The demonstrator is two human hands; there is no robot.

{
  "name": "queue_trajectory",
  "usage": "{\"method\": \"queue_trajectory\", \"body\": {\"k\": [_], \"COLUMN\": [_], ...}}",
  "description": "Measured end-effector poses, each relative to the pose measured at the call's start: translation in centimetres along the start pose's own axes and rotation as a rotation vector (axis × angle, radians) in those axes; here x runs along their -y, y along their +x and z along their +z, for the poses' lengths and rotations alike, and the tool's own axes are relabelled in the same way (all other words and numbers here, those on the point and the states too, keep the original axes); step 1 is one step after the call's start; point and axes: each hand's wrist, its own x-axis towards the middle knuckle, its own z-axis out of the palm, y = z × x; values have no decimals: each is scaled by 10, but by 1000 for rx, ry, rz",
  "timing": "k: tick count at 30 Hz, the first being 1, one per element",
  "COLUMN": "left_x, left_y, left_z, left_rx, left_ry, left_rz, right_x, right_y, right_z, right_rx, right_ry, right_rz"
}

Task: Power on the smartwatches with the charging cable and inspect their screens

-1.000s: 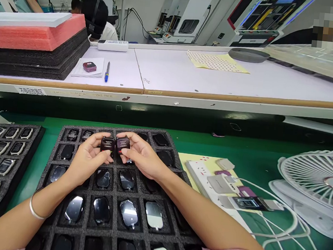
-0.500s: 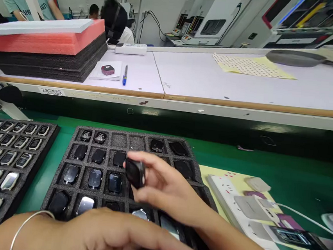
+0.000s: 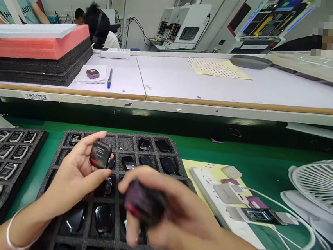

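Foam tray (image 3: 125,144) beneath, your left hand (image 3: 73,175) pinches a dark device (image 3: 100,154) by its edges. Your blurred right hand (image 3: 188,225) curls around a second device (image 3: 146,205).

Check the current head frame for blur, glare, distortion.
Head view: right hand and its purplish device blurred, probably motion; left hand and its dark device sharper. Head view: glints on black screens in the foam tray. Head view: upper-right machine leans, probably lens distortion.
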Motion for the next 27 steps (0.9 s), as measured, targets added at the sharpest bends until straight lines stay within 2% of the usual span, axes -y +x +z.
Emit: {"method": "queue_trajectory", "body": {"k": [2, 4, 9, 17, 27], "left_x": [13, 24, 33, 27, 26], "left_y": [9, 17, 21, 15, 15], "left_z": [0, 0, -1, -3, -3], "left_rx": [-33, -70, -39, 8, -30], "left_ry": [-8, -34, -91, -197, -201], "left_rz": [-29, -48, -122, -138, -134], "right_x": [-13, -24, -39, -44, -44], "right_y": [17, 34, 55, 55, 56], "right_z": [-4, -10, -25, -27, -29], "right_rx": [-115, -209, -327, -346, -371], "right_ry": [199, 340, 493, 465, 387], "right_rz": [-30, 6, 115, 76, 38]}}
